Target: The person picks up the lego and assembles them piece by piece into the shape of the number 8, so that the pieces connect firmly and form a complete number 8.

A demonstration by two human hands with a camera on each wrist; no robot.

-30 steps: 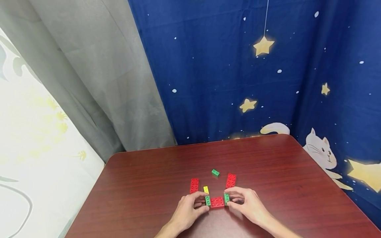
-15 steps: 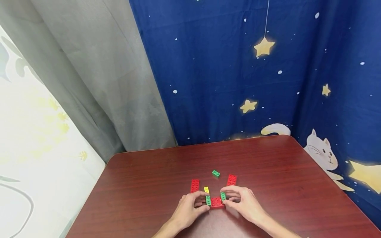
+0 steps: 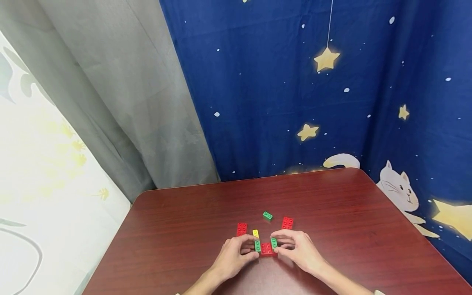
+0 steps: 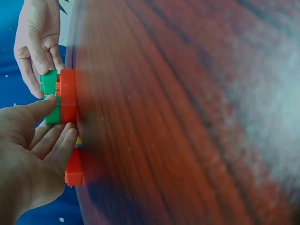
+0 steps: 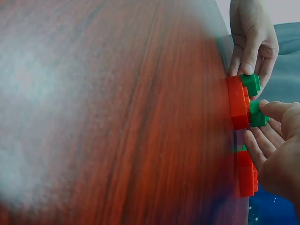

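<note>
In the head view a red brick (image 3: 266,249) lies on the table near its front middle. My left hand (image 3: 231,256) pinches a green brick (image 3: 257,246) between thumb and fingers at the red brick's left end, where it sits on the studs. At the other end, my right hand (image 3: 300,250) pinches a second green brick (image 3: 274,243). In the right wrist view this green brick (image 5: 257,114) stands at the red brick's (image 5: 238,103) studs; whether it is pressed fully down I cannot tell. A yellow brick (image 3: 255,234) lies just behind the left fingers.
Behind the left hand lies a red brick (image 3: 241,229), and behind the right hand another red brick (image 3: 287,223), each partly covered. A loose green brick (image 3: 267,215) lies farther back on the brown table (image 3: 177,229). Curtains hang beyond the table.
My right hand has moved left with its green brick, from beside the red brick to over its right end. The left hand stays at its green brick.
</note>
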